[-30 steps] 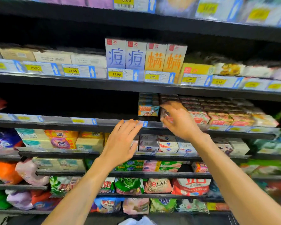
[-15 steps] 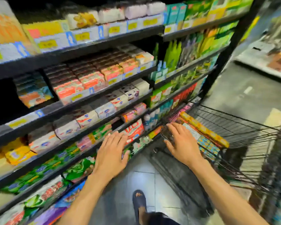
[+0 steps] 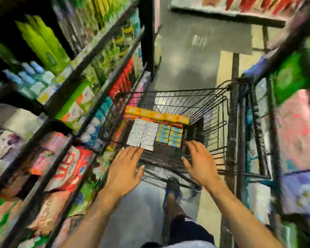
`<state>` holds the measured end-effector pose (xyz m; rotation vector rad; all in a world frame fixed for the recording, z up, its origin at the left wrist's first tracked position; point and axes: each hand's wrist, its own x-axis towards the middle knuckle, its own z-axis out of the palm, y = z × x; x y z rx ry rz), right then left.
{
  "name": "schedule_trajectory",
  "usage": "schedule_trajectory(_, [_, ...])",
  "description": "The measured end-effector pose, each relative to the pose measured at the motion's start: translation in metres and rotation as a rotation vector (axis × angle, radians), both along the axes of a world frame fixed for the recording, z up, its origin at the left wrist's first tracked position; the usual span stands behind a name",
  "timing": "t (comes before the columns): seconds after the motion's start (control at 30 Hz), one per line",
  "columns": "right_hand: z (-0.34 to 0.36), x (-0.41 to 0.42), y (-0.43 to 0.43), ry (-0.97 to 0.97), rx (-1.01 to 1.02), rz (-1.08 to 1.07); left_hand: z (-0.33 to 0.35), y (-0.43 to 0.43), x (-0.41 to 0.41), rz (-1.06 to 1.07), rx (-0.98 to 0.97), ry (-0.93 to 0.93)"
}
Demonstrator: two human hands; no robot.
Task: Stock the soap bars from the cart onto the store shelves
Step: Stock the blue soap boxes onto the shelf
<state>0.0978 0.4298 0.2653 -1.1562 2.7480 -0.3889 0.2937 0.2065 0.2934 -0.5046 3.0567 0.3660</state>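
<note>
A black wire cart (image 3: 213, 111) stands in the aisle below me. Inside it lie soap bar packs: a white stack (image 3: 143, 134), blue-and-yellow boxes (image 3: 169, 136) and a long orange pack (image 3: 157, 116) behind them. My left hand (image 3: 126, 171) hovers over the cart's near edge with fingers spread and holds nothing. My right hand (image 3: 199, 161) reaches over the near right part of the basket, fingers straight, also empty. The store shelves (image 3: 75, 72) run along the left, blurred by motion.
A second shelf unit (image 3: 293, 133) with green, pink and blue packs stands close on the right of the cart. My foot in a blue sandal (image 3: 172, 189) is on the grey floor just behind the cart. Open aisle floor lies beyond the cart.
My view swung from the soap shelf down and right to the cart. Both hands left the shelf and now hover, empty, over the cart's near end.
</note>
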Motion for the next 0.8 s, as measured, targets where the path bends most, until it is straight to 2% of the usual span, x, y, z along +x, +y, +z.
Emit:
schedule_trajectory(0.13, [-0.044, -0.068, -0.012, -0.112, 0.081, -0.023, -0.038, -0.015, -0.095, -0.096, 0.071, -0.099])
schedule_trajectory(0.3, [-0.108, -0.117, -0.037, -0.301, 0.098, -0.026, -0.092, -0.036, -0.176, -0.087, 0.148, -0.210])
schedule_trajectory(0.57, [-0.237, -0.159, -0.087, -0.583, 0.149, -0.182, -0.214, -0.093, -0.253, -0.160, 0.261, -0.367])
schedule_trajectory(0.8, [-0.334, -0.164, -0.125, -0.660, 0.162, -0.288, -0.345, -0.110, -0.282, -0.290, 0.218, -0.496])
